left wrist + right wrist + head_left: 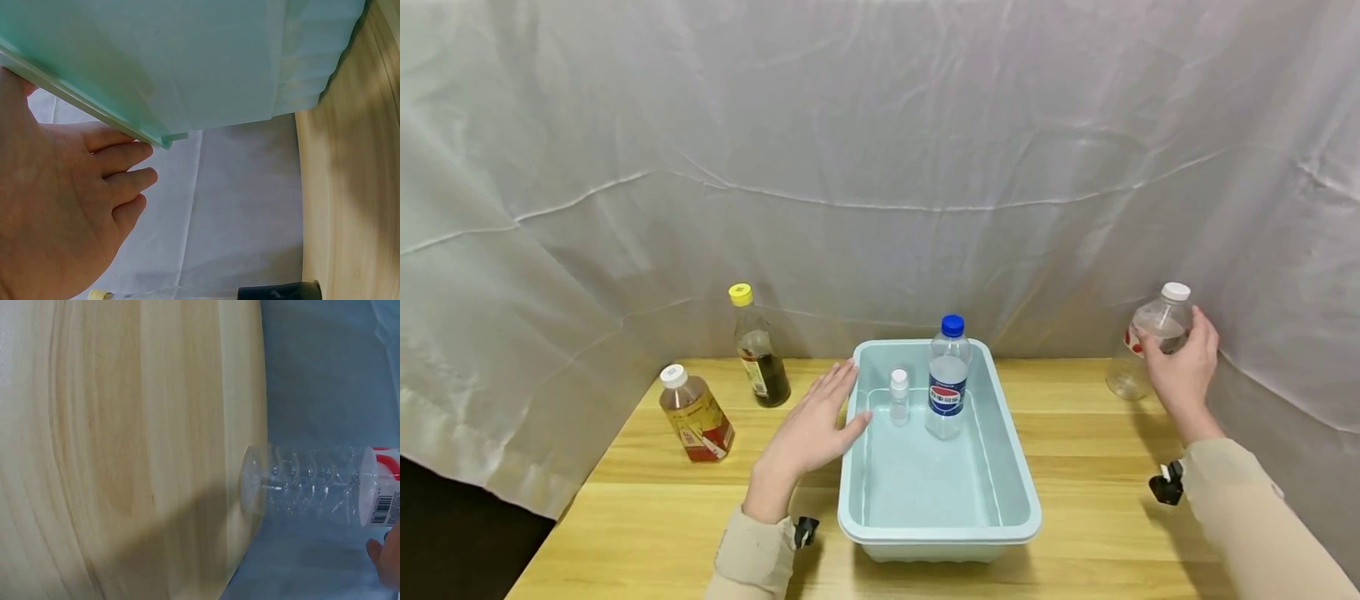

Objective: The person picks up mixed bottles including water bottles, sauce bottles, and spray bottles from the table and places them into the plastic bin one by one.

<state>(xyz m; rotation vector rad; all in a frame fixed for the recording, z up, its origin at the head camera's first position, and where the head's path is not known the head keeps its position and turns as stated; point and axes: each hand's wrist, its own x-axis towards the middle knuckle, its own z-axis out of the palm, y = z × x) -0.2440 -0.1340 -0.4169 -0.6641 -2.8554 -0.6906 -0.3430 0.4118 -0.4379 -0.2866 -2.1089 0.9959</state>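
At the back right of the table, my right hand (1184,372) curls thumb and fingers round the upper part of a clear bottle (1127,377) with a white cap. In the right wrist view the bottle (312,484) has its base at the table's edge; a bit of the hand (390,557) shows beside its label. My left hand (808,429), fingers extended, rests on the left rim of the light blue basin (940,533). The left wrist view shows that hand (69,187) against the basin's rim (81,103). Inside the basin stand a blue-capped bottle (947,396) and a small white-capped bottle (898,400).
Left of the basin stand a yellow-capped bottle (762,358) of dark liquid and a white-capped bottle (697,417) with a yellow and red label. A grey cloth (880,167) hangs behind the wooden table (1075,500).
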